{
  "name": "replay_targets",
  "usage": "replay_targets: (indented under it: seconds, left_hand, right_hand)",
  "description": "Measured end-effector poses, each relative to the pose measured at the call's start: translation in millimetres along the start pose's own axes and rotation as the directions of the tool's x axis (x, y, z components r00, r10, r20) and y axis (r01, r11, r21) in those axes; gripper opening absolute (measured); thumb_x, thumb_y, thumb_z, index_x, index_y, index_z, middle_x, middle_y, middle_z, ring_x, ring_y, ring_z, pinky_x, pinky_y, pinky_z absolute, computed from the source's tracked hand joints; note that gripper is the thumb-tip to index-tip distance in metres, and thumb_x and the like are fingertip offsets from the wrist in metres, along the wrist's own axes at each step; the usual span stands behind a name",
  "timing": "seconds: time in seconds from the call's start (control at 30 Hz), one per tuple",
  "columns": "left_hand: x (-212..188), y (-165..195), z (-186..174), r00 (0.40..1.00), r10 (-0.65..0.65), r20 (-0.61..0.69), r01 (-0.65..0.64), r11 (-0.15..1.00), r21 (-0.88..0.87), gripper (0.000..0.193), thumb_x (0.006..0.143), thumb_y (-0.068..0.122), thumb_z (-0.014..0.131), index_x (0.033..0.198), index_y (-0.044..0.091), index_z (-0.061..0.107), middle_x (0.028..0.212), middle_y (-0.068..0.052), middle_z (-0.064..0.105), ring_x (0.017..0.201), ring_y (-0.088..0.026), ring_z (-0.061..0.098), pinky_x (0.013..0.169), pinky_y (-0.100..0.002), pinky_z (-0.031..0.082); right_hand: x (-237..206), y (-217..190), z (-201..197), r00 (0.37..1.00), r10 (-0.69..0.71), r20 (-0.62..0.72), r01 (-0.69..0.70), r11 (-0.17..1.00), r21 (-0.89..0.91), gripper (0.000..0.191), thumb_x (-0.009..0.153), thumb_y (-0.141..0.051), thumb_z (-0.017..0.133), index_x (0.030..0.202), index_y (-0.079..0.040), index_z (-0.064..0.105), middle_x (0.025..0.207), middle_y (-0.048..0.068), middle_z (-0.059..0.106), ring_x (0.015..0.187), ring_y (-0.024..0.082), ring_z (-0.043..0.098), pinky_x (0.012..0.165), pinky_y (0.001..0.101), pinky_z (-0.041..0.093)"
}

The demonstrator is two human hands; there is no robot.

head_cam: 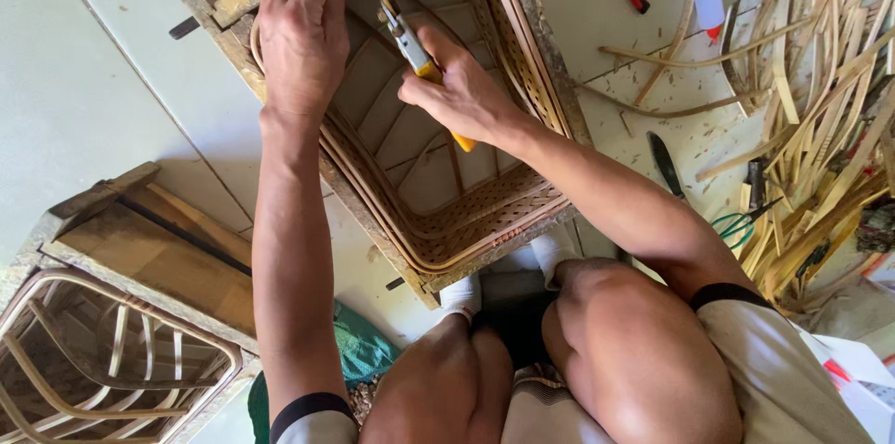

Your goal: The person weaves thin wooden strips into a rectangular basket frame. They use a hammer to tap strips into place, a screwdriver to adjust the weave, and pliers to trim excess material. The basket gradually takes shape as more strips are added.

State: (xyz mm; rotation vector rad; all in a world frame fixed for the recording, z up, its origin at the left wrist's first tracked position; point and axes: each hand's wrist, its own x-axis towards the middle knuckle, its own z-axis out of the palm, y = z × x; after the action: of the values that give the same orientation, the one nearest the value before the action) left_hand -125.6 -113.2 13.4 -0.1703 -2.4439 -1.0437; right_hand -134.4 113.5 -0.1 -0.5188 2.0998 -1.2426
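The left hand (303,29) lay palm-down, fingers curled over the woven basket's (485,211) rim; the right hand (461,94) fingers gripped a yellow-handled knife (415,52).

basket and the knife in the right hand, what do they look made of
Basket: looks like woven rattan or bamboo strips, pale tan and unvarnished, with bent cane ribs inside a rough, weathered wooden frame. Knife in the right hand: a utility cutter, seemingly yellow plastic handle with a grey metal front; the blade material is unclear.
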Motion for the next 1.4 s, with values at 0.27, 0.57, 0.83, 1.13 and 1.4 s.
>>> replay_targets:
  seconds: [0.27,0.57,0.83,1.13,1.4]
  left_hand:
    - [0.6,-0.5,0.7,0.999,0.007,-0.033,-0.008,1.000,-0.022,0.016,0.103,-0.005,0.074,0.117,0.001,0.068,0.113,-0.010,0.066,0.111,-0.032,0.063,0.096,-0.041,0.054]
    - [1.0,-2.8,0.8,0.999,0.023,-0.046,-0.025,0.999,-0.028,0.021,0.102,-0.007,0.073,0.120,0.001,0.068,0.116,-0.011,0.066,0.112,-0.033,0.063,0.097,-0.042,0.054]
    - [-1.4,-1.6,-0.6,0.999,0.031,-0.010,-0.031,0.999,0.027,0.019,0.105,-0.004,0.072,0.121,0.005,0.071,0.108,-0.010,0.063,0.107,-0.034,0.060,0.095,-0.041,0.053]
    - [-4.5,-9.0,17.6,0.995,0.095,0.014,-0.096,0.987,0.131,0.018,0.098,0.011,0.084,0.114,0.014,0.076,0.107,-0.006,0.060,0.104,-0.024,0.058,0.118,-0.057,0.041]
    - [-13.6,-22.2,32.8,0.998,0.060,0.004,-0.060,0.984,0.170,0.031,0.100,0.007,0.084,0.122,0.007,0.062,0.107,-0.007,0.060,0.109,-0.025,0.058,0.121,-0.055,0.040]
  right_hand:
    - [7.0,-12.3,1.9,0.995,-0.075,-0.058,0.073,0.997,-0.035,0.049,0.095,-0.027,0.065,0.133,0.001,0.051,0.079,0.000,0.048,0.065,0.012,0.051,0.053,0.0334,0.048]
    - [18.1,-17.2,11.8,0.993,-0.009,-0.118,0.010,1.000,0.008,0.033,0.088,-0.018,0.064,0.117,-0.003,0.061,0.073,0.000,0.047,0.059,0.014,0.045,0.049,0.0354,0.041]
    - [-68.5,-3.1,-82.5,0.966,-0.048,-0.255,0.141,0.922,0.360,0.051,0.091,-0.002,0.065,0.141,-0.004,0.055,0.098,0.003,0.062,0.091,0.016,0.066,0.078,0.0358,0.066]
    - [-186.3,175.5,-215.6,0.701,0.316,-0.639,-0.651,0.650,-0.393,0.073,0.092,-0.028,0.079,0.149,-0.001,0.043,0.130,0.023,0.057,0.122,0.037,0.056,0.106,0.0564,0.045]
    - [-142.2,138.6,-225.5,0.844,0.067,-0.532,-0.512,0.401,-0.760,0.091,0.083,-0.044,0.092,0.150,0.000,0.049,0.143,0.033,0.049,0.133,0.048,0.045,0.108,0.0651,0.042]
